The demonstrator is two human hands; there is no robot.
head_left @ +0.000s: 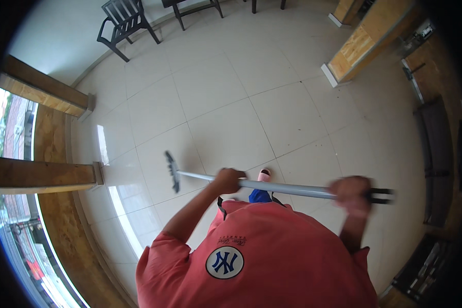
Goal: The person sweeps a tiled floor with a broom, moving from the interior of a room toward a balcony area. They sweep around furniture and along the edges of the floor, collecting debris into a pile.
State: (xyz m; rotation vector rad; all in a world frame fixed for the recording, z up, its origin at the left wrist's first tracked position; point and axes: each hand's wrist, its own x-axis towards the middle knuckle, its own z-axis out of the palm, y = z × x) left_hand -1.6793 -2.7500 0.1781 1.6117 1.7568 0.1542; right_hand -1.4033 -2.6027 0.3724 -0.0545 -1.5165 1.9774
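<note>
The salmon-pink shirt [262,256] fills the lower frame. Above it, the left hand [227,180] and right hand [350,192] are each closed around the mop handle [287,189]. The mop head [172,171], probably flat, rests on the white tiled floor [226,97] left of the shirt. Step in hand: a mopping stroke. Dark chairs [126,23] stand far beyond.

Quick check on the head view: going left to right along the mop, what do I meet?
Mop head on the tiled floor → left hand gripping the grey pole → pink slipper just behind the pole → right hand, blurred, near the pole's black end.
</note>
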